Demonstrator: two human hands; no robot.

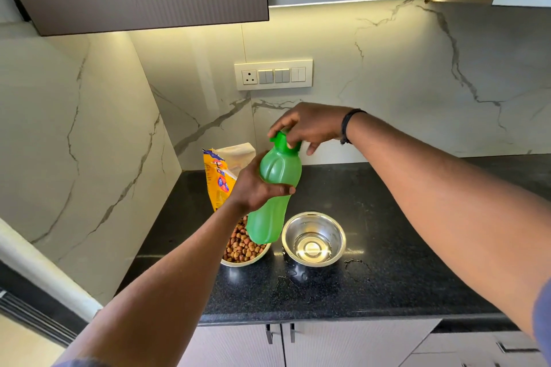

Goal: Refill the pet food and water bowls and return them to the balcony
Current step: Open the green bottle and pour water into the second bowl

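— Holding the green bottle (275,194) upright, why? 
— The left hand (253,188) wraps its fingers round the body while the right hand (307,128) curls over the cap (283,141), likely to work it without spilling.
— And the bowls?
— Side by side near the tabletop's (402,262) front edge: food bowl (243,250) full of kibble, water bowl (313,239) barely filled, spilled drops around it.

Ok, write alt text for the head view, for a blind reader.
Left hand holds a green bottle above a black counter while the right hand grips its cap. Below sit a kibble bowl and a steel bowl holding water.
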